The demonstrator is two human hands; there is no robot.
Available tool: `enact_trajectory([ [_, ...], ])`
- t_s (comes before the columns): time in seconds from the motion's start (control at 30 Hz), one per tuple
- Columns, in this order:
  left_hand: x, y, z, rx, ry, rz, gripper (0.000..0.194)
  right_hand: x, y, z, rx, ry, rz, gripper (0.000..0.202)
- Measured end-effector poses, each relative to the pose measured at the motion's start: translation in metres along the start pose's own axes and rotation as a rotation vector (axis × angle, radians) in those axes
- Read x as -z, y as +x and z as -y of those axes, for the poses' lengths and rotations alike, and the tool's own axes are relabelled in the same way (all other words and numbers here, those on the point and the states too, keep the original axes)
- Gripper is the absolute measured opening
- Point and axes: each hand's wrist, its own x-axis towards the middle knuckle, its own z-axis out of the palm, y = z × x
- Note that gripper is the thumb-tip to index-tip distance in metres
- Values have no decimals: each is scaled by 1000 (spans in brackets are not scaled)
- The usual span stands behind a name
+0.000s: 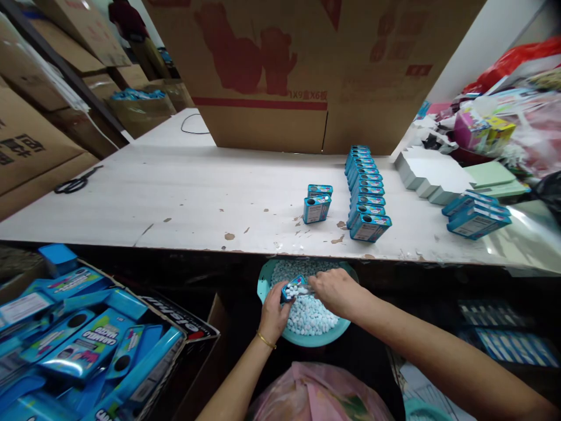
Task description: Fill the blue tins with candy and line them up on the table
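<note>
My left hand (274, 313), with a gold bracelet at its wrist, grips a small blue candy tin (287, 292) tilted over a turquoise basin (263, 282). White and pale blue candies (313, 316) fill the basin, and some lie at the tin's mouth. My right hand (335, 289) is closed beside the tin, its fingers around what looks like a small scoop (308, 289); the hand covers most of it. Two blue tins (316, 209) stand on the white table (197, 193), left of a long row of similar tins (367, 227).
A large cardboard box (272, 123) stands across the table's back. Left of me, an open carton (201, 330) holds many blue tins (87, 345). Scissors (76, 182) lie at the table's left. On the right are white boxes (432, 169) and more tins (475, 219). A person (131, 29) stands far left.
</note>
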Motion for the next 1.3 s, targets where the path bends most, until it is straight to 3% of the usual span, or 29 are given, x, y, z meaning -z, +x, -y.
enact_trajectory([
  [0.13,5,-2,-1,15,-45,-9,34,11,-7,-1,-11,5,6,15],
  [0.3,13,-6,0,92,-183,14,34,21,-24,-20,-91,70,-24,18],
  [0.47,9,-1,-4,131,-315,58,36,12,-28,-27,-124,56,-50,18],
  [0.63,5,6,-16,114,-233,74,31,9,-31,-25,-112,101,-105,18],
  [0.77,13,8,-26,35,-202,108,32,4,-40,-40,-166,226,-189,26],
  [0.87,22,7,-31,-40,-119,77,34,-11,-49,-57,-254,280,-182,28],
  [1.03,37,11,-33,-231,69,22,40,-56,-53,-70,-322,308,5,24],
  [1.13,42,15,-31,-218,101,21,38,-87,-43,-65,-316,286,84,20],
  [1.3,43,6,-24,-94,99,27,35,-132,-8,-45,-297,332,83,25],
])
